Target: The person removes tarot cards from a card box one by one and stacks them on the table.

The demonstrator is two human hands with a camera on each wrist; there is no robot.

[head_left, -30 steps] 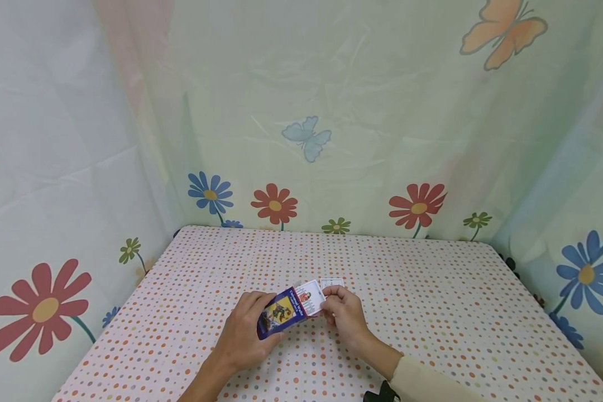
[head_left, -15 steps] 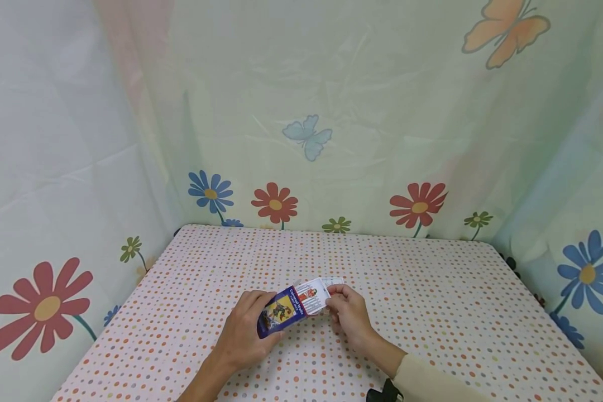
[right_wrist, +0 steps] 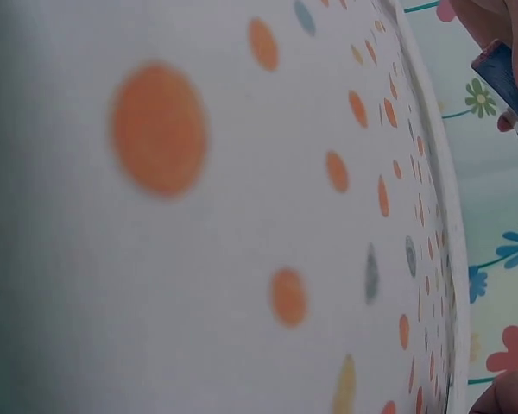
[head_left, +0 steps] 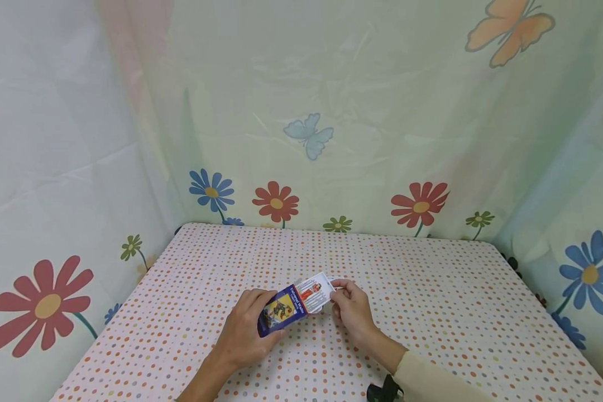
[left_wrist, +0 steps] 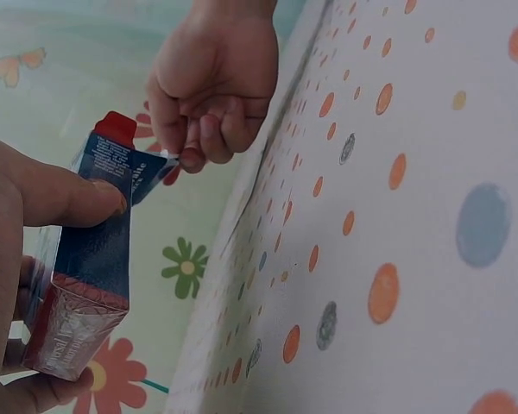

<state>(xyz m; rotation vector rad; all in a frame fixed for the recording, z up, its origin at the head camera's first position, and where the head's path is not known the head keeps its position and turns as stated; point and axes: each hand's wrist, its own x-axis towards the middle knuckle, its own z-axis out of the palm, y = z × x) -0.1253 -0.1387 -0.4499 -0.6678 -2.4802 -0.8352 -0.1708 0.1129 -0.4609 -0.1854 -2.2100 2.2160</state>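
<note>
My left hand (head_left: 246,329) grips a dark blue tarot card box (head_left: 281,312) with a yellow picture on its front, thumb on one side and fingers on the other. From the box's open end sticks out a white card (head_left: 315,291) printed with a red figure and lines of text. Its outer end is pinched by my right hand (head_left: 354,310). In the left wrist view, the box (left_wrist: 95,224) is seen from another side, with a red flap (left_wrist: 115,128) raised at its end. The right wrist view catches only a corner of the box (right_wrist: 505,78) at its edge.
A white table cover (head_left: 432,312) with coloured dots lies under both hands. Behind the card shows a thin pale edge (head_left: 338,277). Something black (head_left: 384,389) sits below the right sleeve (head_left: 432,377). Flower-printed curtains (head_left: 362,111) stand behind the table and at both sides.
My right hand has moved a little to the right and up with the card, and more of the card now shows outside the box. The left hand has stayed nearly still.
</note>
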